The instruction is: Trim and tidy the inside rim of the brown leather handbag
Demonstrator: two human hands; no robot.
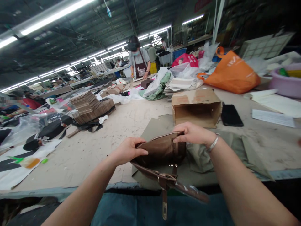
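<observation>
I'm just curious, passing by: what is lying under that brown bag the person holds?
A grey-green cloth lies spread on the table under the brown bag, which the left hand and right hand grip at its opening. Whatever lies directly beneath the bag is covered.

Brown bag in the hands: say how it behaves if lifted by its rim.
The brown bag probably flops: its body sags between the left hand and right hand. Its strap dangles off the table edge, so it would likely swing and snag. The glossy strap may feel slippery.
</observation>
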